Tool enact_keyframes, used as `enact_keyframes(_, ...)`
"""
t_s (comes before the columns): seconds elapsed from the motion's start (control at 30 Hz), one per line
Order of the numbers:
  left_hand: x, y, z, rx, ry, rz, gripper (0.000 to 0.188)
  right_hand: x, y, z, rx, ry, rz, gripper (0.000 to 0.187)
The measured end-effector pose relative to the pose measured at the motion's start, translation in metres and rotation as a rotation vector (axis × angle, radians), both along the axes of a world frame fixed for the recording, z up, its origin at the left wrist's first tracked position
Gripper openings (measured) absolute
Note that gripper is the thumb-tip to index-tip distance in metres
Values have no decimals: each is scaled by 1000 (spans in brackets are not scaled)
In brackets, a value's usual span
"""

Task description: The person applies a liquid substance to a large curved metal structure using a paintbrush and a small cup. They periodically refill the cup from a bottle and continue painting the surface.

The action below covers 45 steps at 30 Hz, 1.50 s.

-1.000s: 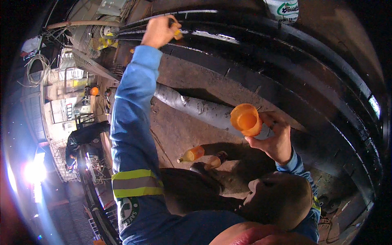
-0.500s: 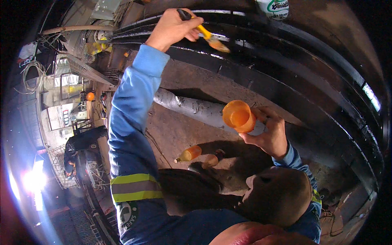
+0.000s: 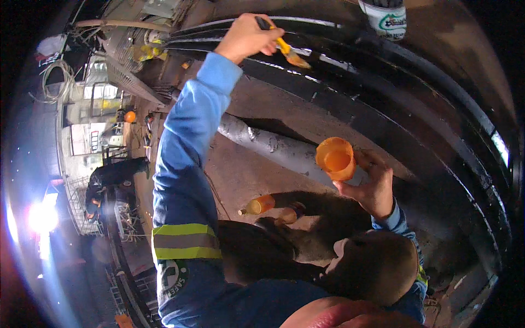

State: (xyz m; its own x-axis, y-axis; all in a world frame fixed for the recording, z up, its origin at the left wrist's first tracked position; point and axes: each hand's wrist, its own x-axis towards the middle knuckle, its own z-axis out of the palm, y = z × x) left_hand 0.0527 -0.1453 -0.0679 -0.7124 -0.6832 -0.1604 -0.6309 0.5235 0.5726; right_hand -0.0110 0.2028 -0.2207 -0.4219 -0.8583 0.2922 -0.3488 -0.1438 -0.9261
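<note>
My left hand (image 3: 247, 39), arm stretched far forward, grips a paintbrush (image 3: 285, 48) by its handle, which is yellow with a black end. The brush's tan bristles point down and right over long black glossy metal beams (image 3: 377, 71); whether they touch the metal I cannot tell. Lower on the right, my right hand (image 3: 376, 187) is wrapped around an orange plastic cup (image 3: 330, 145). The cup leans toward me, and an orange-tinted liquid shows inside.
A grey pipe (image 3: 276, 146) lies on the ground below the beams. Nearer me are an orange-yellow bottle (image 3: 261, 205) and a second bottle (image 3: 288, 214). A white paint bucket (image 3: 386, 21) stands beyond the beams. Far left, a person in dark clothes (image 3: 112, 177) bends near a glaring light (image 3: 44, 217).
The view has shifted, so most of the scene sits farther right and the bucket shows more. The brush has come slightly back along the beams relative to them; both grips are unchanged.
</note>
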Motion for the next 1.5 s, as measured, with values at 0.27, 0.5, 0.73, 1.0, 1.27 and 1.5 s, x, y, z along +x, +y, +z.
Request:
enact_keyframes(0.27,63,-87,20,-871,-428,-209,24,6,-9,0,68,37,14,57)
enact_keyframes(0.5,45,-73,40,92,26,-68,25,7,-18,-2,62,61,53,53)
enact_keyframes(0.73,83,-152,25,-425,-314,214,32,9,-27,-4,67,83,70,53)
enact_keyframes(1.0,59,-128,-3,-380,-370,-190,21,12,-28,-12,101,46,95,54)
enact_keyframes(1.27,88,-135,40,-267,-337,194,30,20,-30,-13,71,60,93,55)
enact_keyframes(1.5,156,-91,120,-585,349,119,24,-7,-37,58,126,-21,122,64)
